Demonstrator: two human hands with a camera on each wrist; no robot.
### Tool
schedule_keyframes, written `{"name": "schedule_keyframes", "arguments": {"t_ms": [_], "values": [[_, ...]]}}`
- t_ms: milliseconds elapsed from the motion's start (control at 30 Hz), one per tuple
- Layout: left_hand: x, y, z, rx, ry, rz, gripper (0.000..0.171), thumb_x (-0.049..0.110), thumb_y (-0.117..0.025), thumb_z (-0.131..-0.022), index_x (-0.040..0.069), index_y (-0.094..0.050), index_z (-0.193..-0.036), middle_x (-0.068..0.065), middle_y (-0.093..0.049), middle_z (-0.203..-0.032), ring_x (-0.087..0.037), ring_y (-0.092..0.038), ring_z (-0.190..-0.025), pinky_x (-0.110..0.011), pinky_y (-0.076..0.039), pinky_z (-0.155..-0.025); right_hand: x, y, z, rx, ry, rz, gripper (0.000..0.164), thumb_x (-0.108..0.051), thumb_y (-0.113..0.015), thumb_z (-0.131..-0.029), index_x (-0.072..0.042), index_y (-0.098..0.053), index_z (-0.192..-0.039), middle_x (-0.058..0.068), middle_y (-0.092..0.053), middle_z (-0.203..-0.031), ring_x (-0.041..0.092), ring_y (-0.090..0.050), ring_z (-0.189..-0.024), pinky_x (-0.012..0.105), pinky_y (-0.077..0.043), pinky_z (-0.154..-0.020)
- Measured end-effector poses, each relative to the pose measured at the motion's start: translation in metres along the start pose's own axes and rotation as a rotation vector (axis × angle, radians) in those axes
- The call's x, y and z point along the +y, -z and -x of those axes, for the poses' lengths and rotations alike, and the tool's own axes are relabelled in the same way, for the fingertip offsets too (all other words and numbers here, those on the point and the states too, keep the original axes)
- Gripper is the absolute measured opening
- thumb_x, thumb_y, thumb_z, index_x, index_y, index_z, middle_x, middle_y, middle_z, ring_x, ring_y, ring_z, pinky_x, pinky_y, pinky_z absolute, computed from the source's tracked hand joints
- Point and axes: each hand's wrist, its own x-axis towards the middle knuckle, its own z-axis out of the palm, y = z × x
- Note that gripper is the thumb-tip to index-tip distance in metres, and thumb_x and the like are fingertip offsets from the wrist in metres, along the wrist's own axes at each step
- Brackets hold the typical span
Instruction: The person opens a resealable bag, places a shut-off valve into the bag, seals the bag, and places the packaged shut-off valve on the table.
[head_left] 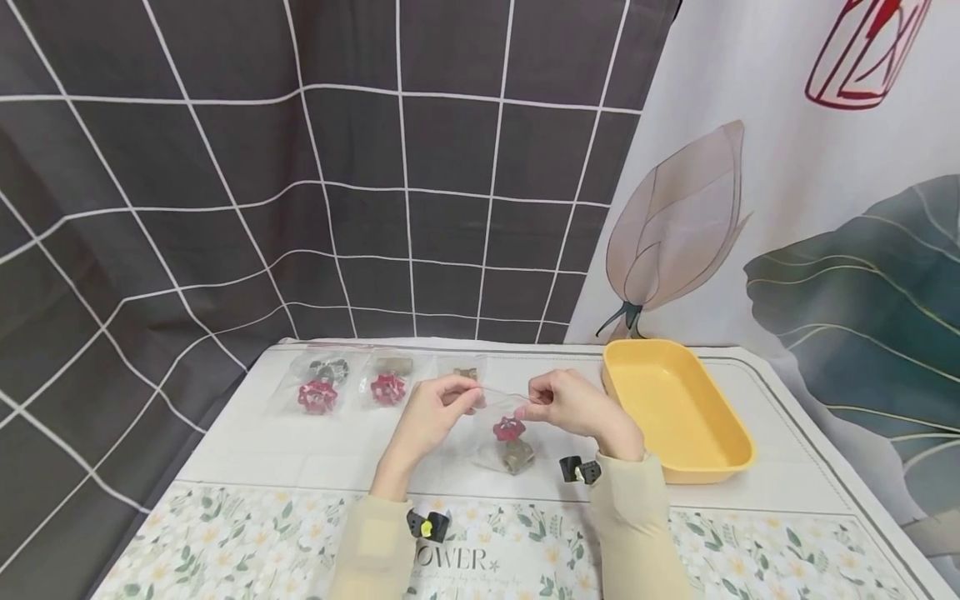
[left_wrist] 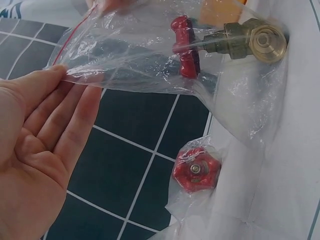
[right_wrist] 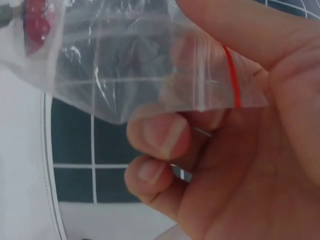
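A clear zip bag (head_left: 487,452) with a red line along its mouth stands between the hands, its lower end at the white table. Inside lies a brass valve (left_wrist: 262,42) with a red handwheel (head_left: 509,429). The left hand (head_left: 431,410) pinches one upper corner of the bag between thumb and fingers. At the opposite corner, the right hand (head_left: 576,406) grips the bag by the zip edge, its other fingers curled below, as the right wrist view shows. The mouth is stretched between both hands; whether the zip is sealed I cannot tell.
Behind the left hand lie more bagged valves: one with a red wheel (head_left: 317,397) at far left, another with a red wheel (head_left: 387,389), and a third bag (head_left: 467,372) partly hidden by fingers. A yellow tray (head_left: 675,408) stands right. A floral mat (head_left: 247,533) covers the table's front.
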Motion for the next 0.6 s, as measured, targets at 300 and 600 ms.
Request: {"name": "schedule_keyframes", "arguments": {"t_ms": [300,600], "values": [[0.0009,0.0005,0.0019,0.004,0.011,-0.011,0.016,0.007,-0.063,-0.095,-0.004,-0.069,-0.104,-0.012,-0.073,-0.092,-0.030,-0.070,-0.087,-0.046,-0.054,-0.084,0.0036,-0.0019,0.0025,-0.056,0.021,0.018,0.045,-0.015,-0.074,-0.088,-0.017,-0.038,-0.060,-0.011,-0.028,-0.056,0.004,-0.032,-0.054,0.022,-0.027,-0.052],[0.0011,0.0013,0.0018,0.012,0.016,-0.008,0.015,0.007,-0.064,-0.095,-0.003,-0.070,-0.104,-0.012,-0.073,-0.092,-0.029,-0.070,-0.086,-0.045,-0.054,-0.084,0.0020,-0.0020,0.0015,-0.039,0.029,0.024,0.045,-0.016,-0.072,-0.090,-0.017,-0.038,-0.060,-0.012,-0.028,-0.055,0.004,-0.033,-0.054,0.023,-0.028,-0.051]]}}
